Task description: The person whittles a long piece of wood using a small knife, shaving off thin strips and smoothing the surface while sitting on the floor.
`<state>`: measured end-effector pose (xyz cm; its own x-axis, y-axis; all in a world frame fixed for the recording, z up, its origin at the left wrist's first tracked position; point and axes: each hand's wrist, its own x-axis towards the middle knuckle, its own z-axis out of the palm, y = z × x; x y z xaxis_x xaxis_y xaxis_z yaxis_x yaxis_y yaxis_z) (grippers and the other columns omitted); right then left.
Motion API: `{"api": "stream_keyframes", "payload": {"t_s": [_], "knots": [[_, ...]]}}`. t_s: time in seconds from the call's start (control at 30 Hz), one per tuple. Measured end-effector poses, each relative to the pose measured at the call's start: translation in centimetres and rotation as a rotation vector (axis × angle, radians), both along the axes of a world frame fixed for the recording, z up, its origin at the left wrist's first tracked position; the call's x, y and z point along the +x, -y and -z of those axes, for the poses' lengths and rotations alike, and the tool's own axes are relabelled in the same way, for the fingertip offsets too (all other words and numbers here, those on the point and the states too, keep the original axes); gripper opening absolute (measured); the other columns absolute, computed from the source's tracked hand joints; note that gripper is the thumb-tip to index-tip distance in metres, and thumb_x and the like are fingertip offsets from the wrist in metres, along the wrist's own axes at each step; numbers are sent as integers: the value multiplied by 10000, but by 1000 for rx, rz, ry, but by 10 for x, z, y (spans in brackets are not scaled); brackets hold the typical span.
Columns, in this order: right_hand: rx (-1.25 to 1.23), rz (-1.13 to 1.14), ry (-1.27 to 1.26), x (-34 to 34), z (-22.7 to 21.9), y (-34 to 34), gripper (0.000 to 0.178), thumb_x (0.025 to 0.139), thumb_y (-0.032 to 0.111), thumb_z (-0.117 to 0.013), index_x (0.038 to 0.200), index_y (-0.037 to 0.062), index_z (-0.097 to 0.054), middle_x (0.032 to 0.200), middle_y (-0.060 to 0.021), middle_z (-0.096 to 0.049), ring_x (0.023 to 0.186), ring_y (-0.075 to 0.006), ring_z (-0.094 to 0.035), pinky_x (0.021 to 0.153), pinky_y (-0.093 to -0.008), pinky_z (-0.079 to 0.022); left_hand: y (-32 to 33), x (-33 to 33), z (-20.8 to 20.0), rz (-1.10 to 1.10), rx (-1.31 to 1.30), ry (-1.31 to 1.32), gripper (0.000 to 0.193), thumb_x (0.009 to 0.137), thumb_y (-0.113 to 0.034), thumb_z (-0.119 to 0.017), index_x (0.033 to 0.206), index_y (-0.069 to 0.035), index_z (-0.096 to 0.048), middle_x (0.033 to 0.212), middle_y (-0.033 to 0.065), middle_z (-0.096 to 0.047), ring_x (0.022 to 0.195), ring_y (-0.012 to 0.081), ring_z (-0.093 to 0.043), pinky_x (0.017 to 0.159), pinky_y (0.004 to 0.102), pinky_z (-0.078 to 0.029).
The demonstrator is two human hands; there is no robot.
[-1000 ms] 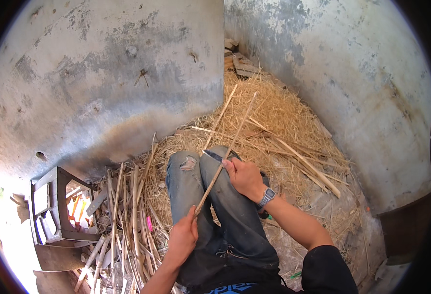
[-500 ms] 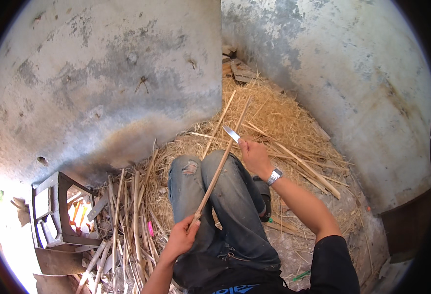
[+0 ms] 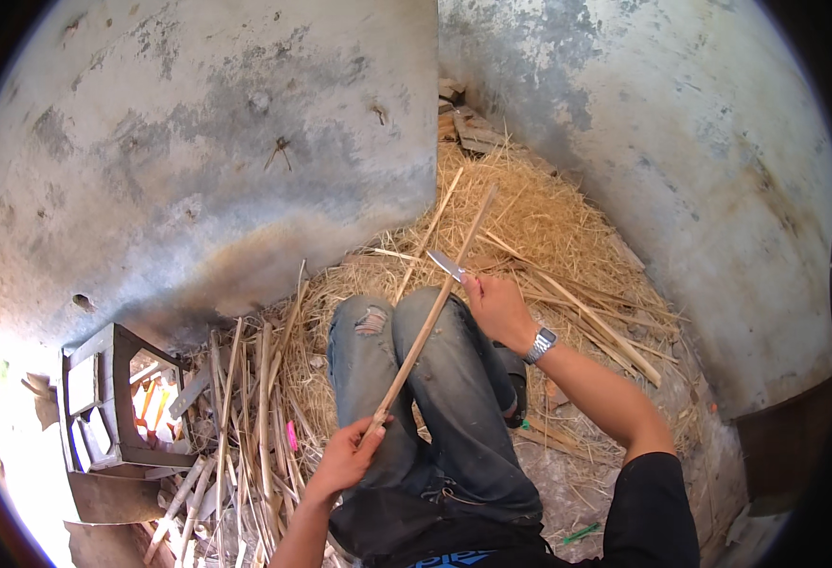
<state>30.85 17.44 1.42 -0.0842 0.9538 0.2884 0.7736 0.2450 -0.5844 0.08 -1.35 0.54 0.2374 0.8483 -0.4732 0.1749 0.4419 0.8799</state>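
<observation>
Only the knife blade (image 3: 445,264) shows beyond the right hand (image 3: 502,310).

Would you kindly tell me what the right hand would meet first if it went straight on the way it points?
Most likely the stick: the knife in the right hand overlaps it in view, though depth is unclear.

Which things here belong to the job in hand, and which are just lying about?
In use:
Knife, held in the right hand, blade across the stick
Long stick, held in the left hand

Apparently just lying about:
Straw-like litter
Sticks piled at left, touched by neither hand
Pink scrap
Green scrap
</observation>
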Motion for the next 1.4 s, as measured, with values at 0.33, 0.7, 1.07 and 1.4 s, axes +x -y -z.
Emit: {"api": "stream_keyframes", "payload": {"t_s": [0.33, 0.7, 1.07, 1.4], "knots": [[-144, 113, -79, 42, -19, -44, 540, 1066, 364, -491, 753, -39, -666, 651, -270, -616, 602, -455, -614, 620, -541, -474, -5, 5, 2, 36, 32, -2, 320, 1079, -241, -598, 1327, -59, -689, 677, -94, -414, 603, 23, -376, 540, 235, -312], [-202, 114, -33, 29, -28, -21, 518, 1069, 372, -480, 816, -36, -675, 648, -255, -602, 606, -444, -597, 608, -512, -461, 1, 8, 12, 16, 71, -7, 314, 1089, -246, -582, 1316, -57, -689, 674, -106, -405, 591, 18, -357, 529, 229, -292], [-164, -181, 112, 0, -20, 25, 511, 1064, 415, -497, 828, 8, -694, 804, -268, -672, 734, -470, -653, 672, -547, -506, 0, 8, 18, 6, -5, 55, 294, 1092, -219, -567, 1305, -51, -680, 664, -63, -504, 580, 49, -447, 532, 256, -374], [-77, -53, 25, 10, -8, 0, 571, 1080, 408, -481, 731, -16, -637, 611, -252, -587, 605, -447, -619, 582, -518, -468, 10, 26, 0, -25, 288, -367, 318, 1058, -225, -608, 1298, -27, -671, 656, 2, -511, 599, 88, -467, 568, 291, -406]]}}
